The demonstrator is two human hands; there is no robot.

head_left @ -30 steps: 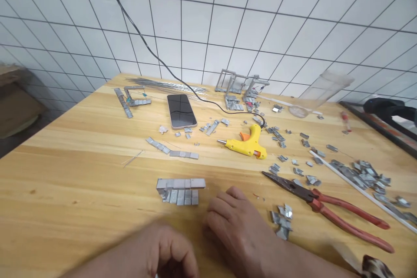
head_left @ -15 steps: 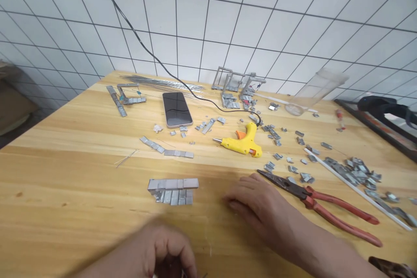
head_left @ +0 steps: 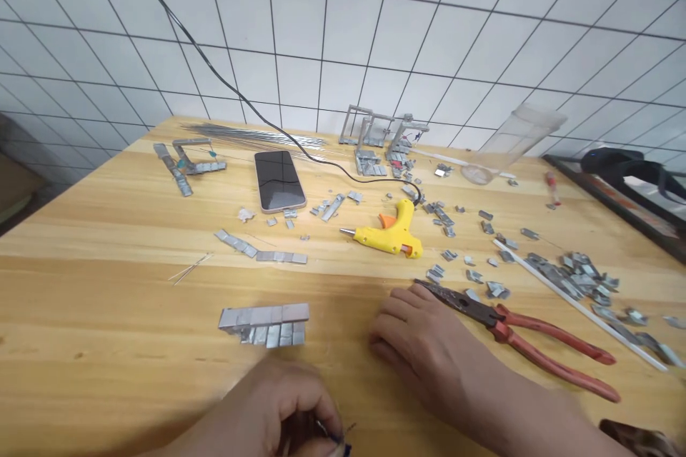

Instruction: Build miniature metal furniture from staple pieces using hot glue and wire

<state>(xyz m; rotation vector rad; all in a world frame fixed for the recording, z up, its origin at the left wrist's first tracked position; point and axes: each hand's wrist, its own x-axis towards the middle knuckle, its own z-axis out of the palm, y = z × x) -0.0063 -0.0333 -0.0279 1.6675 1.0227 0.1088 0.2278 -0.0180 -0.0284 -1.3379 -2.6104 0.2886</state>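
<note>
- An L-shaped strip of metal clips lies at the far left of the wooden worktop, with a bundle of thin wires behind it near the tiled wall.
- A smartphone lies face up, screen dark; a black cable runs past it from the wall.
- A short row of joined clips sits nearer, and a stepped block of glued metal clips lies just beyond the left hand.
- The left hand is at the bottom edge, fingers curled and pinched on a small thin object, too small to identify.
- A yellow hot glue gun lies on its side mid-worktop, with small clip frames standing behind it.
- The right hand rests palm down on the worktop, fingers loosely spread, holding nothing; its fingertips are just beside the nose of the red-handled pliers.
- Loose metal clips are scattered right of the glue gun, beside a white stick and a clear plastic cup on its side.
</note>
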